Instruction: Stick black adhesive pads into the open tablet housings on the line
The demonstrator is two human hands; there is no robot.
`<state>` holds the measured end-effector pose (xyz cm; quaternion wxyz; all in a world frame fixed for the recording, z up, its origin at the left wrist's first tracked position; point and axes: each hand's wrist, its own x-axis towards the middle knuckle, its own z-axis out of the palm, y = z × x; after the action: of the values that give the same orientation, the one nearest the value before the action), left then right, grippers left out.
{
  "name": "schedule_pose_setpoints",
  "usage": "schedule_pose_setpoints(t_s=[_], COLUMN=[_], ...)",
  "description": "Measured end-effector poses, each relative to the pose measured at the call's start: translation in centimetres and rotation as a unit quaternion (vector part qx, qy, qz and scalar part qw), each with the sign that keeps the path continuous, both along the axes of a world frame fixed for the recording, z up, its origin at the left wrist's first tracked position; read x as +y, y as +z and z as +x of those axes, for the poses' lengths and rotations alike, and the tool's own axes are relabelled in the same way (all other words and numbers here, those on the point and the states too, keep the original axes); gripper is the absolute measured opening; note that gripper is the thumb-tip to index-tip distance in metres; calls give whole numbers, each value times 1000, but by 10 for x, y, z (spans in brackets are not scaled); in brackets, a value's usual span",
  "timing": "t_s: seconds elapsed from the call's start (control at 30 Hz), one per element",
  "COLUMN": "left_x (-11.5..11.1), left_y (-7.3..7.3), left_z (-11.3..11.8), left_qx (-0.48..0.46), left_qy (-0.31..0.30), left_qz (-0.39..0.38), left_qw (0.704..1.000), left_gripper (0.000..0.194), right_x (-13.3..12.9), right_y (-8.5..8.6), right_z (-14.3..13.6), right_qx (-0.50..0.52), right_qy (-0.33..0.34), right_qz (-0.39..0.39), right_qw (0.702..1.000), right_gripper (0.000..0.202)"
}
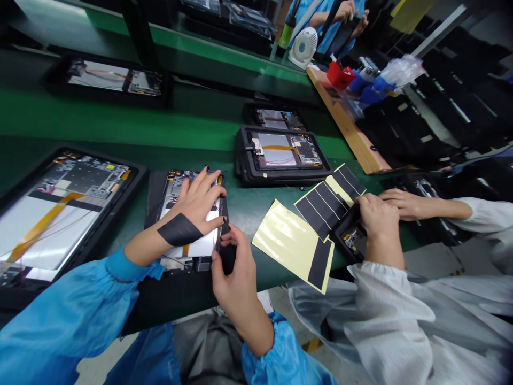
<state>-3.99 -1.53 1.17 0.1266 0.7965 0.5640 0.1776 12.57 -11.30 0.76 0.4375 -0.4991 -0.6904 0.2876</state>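
Note:
My left hand (196, 206) lies with fingers spread across an opened tablet (200, 246), its circuit board and white battery exposed. A black adhesive strip (180, 230) is stuck across the back of that hand near the wrist. At the tablet's right edge, my right hand (238, 272) has its thumb and fingers closed around a small black strip (225, 227), close to my left thumb. Part of this strip is hidden by the fingers. To the right lie a yellow backing sheet (286, 240) with one black strip and another sheet (326, 203) bearing several black strips.
Another opened tablet (60, 208) sits in a black tray at left. Stacked trays (284, 155) with a tablet stand behind. At right, a co-worker's hands (380, 214) work over a device. A white fan (303, 47) and a red bin (340, 75) are farther back.

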Motion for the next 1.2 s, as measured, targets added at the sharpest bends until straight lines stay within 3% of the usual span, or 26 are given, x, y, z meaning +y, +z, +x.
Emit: schedule_pose_setpoints(t_s=[0.17, 0.43, 0.7, 0.8, 0.9, 1.07, 1.2], left_x=[5, 6, 6, 3, 2, 1, 0], left_y=[-6, -14, -15, -13, -12, -8, -3], left_z=[2, 3, 2, 3, 5, 3, 1], left_qx=[-8, -51, -96, -89, -54, -53, -78], left_qy=[7, 4, 8, -17, -57, -47, -46], left_qz=[8, 47, 84, 97, 83, 40, 21], left_qw=[1000, 998, 992, 991, 993, 997, 996], left_gripper=[43, 31, 32, 38, 54, 48, 43], right_x=[-1, -6, -8, -9, -10, -11, -11], right_y=[-1, -6, -8, -9, -11, -11, -12], right_z=[-4, -7, -8, -7, -6, -6, -6], right_qx=[-21, -7, 10, 8, 3, -27, -29], right_qy=[-12, -32, -22, -22, -27, -63, -52], right_qz=[63, 55, 33, 30, 33, 55, 42], right_qw=[998, 998, 999, 999, 999, 996, 997], right_gripper=[53, 49, 47, 46, 44, 44, 46])
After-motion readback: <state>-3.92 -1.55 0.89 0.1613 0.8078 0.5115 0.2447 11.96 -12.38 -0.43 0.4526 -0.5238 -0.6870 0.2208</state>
